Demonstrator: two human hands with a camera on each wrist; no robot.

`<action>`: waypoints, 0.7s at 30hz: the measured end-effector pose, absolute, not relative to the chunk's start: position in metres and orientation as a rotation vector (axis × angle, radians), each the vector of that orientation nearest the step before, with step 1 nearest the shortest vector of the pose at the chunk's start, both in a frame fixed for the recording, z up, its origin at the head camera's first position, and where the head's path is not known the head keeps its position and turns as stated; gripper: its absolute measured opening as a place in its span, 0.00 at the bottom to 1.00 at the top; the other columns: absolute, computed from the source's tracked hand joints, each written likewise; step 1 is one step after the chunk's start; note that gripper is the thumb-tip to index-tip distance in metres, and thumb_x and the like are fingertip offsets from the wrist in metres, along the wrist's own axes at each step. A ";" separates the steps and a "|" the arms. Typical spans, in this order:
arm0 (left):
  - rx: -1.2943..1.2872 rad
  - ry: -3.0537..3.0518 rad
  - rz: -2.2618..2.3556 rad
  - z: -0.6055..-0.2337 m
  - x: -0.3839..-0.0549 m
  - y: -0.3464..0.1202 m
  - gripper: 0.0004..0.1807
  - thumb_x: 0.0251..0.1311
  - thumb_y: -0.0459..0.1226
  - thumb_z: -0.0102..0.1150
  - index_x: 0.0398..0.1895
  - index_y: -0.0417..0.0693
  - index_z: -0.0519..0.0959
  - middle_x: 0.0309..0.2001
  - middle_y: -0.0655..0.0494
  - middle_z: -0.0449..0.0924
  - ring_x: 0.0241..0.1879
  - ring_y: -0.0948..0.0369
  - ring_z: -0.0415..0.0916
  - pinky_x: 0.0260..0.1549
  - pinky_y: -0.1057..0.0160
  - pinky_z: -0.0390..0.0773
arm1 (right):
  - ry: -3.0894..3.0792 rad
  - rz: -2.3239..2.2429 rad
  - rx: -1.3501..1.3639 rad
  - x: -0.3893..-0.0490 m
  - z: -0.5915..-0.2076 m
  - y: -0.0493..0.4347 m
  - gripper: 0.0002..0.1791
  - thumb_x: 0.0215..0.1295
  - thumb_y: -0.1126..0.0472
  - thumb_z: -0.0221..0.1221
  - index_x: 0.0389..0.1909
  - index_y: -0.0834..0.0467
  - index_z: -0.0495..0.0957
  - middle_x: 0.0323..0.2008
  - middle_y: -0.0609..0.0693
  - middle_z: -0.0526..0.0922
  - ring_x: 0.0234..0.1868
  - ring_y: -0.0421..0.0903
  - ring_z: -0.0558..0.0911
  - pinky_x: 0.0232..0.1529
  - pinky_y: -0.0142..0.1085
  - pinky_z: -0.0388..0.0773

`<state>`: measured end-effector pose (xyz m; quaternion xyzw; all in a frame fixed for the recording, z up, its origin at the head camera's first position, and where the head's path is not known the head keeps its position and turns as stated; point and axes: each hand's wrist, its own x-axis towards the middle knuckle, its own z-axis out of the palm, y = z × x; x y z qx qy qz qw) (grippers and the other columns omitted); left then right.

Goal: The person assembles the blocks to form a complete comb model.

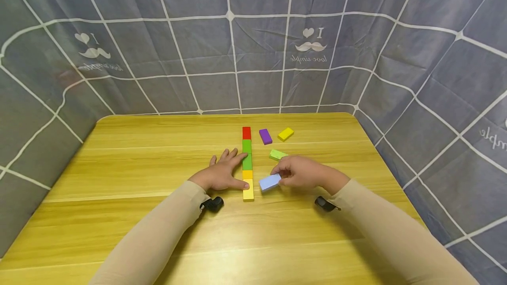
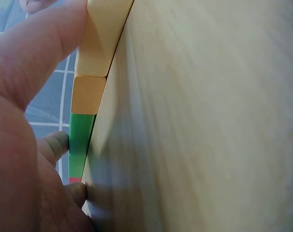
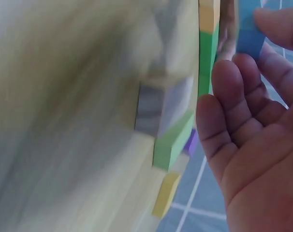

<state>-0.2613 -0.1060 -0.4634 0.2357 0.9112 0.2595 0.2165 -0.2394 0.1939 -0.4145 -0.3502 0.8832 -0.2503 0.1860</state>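
A straight row of wooden blocks runs away from me: a pale yellow block (image 1: 248, 193), an orange block (image 1: 247, 174), two green blocks (image 1: 247, 146) and a red block (image 1: 246, 133). My left hand (image 1: 220, 175) lies on the row's left side, fingers spread. Its thumb presses on the pale yellow block, and the index fingertip touches the nearer green one. Just right of the row, my right hand (image 1: 302, 172) pinches a light blue block (image 1: 270, 182) between thumb and fingers. In the right wrist view this blue block (image 3: 251, 41) is held off the table.
Beyond my right hand lie a light green block (image 1: 278, 155), a purple block (image 1: 266, 136) and a yellow block (image 1: 285, 134). A blurred greyish block (image 3: 150, 108) shows beside the light green one in the right wrist view. A grey curtain (image 1: 261, 47) surrounds the wooden table (image 1: 158, 144).
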 end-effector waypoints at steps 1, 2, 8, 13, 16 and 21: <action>0.652 2.525 0.718 -0.463 -0.261 -0.106 0.61 0.56 0.65 0.70 0.87 0.63 0.49 0.87 0.44 0.34 0.86 0.41 0.25 0.77 0.28 0.26 | 2.469 -0.685 -0.996 -0.237 -0.415 0.191 0.14 0.68 0.64 0.67 0.53 0.58 0.88 0.38 0.45 0.82 0.38 0.38 0.74 0.41 0.31 0.75; 0.651 2.525 0.718 -0.463 -0.261 -0.106 0.61 0.56 0.65 0.71 0.87 0.62 0.49 0.87 0.44 0.34 0.86 0.41 0.25 0.77 0.27 0.26 | 2.450 -0.667 -1.004 -0.235 -0.416 0.189 0.14 0.69 0.63 0.66 0.53 0.57 0.88 0.37 0.45 0.81 0.38 0.38 0.74 0.41 0.31 0.75; 0.647 2.531 0.709 -0.465 -0.261 -0.106 0.61 0.56 0.65 0.70 0.87 0.62 0.49 0.87 0.43 0.34 0.86 0.41 0.26 0.77 0.27 0.27 | 2.368 -0.598 -1.044 -0.225 -0.420 0.179 0.14 0.72 0.62 0.65 0.56 0.55 0.86 0.37 0.42 0.80 0.38 0.37 0.73 0.42 0.30 0.74; 0.650 2.542 0.693 -0.465 -0.261 -0.106 0.61 0.56 0.65 0.70 0.87 0.62 0.49 0.87 0.44 0.35 0.86 0.41 0.26 0.78 0.28 0.27 | 2.347 -0.532 -1.052 -0.221 -0.426 0.175 0.14 0.73 0.63 0.65 0.56 0.53 0.86 0.36 0.40 0.79 0.38 0.35 0.73 0.43 0.30 0.74; 0.652 2.546 0.687 -0.465 -0.261 -0.106 0.61 0.56 0.65 0.70 0.87 0.62 0.49 0.87 0.44 0.35 0.86 0.41 0.27 0.78 0.28 0.27 | 2.350 -0.499 -1.067 -0.220 -0.430 0.173 0.14 0.73 0.63 0.64 0.56 0.52 0.85 0.36 0.39 0.79 0.38 0.35 0.73 0.44 0.30 0.74; 0.653 2.546 0.690 -0.467 -0.261 -0.107 0.61 0.56 0.65 0.70 0.87 0.62 0.48 0.87 0.44 0.35 0.86 0.41 0.26 0.77 0.28 0.27 | 2.375 -0.476 -1.046 -0.218 -0.435 0.170 0.15 0.73 0.64 0.64 0.57 0.52 0.85 0.37 0.39 0.79 0.39 0.36 0.74 0.46 0.31 0.75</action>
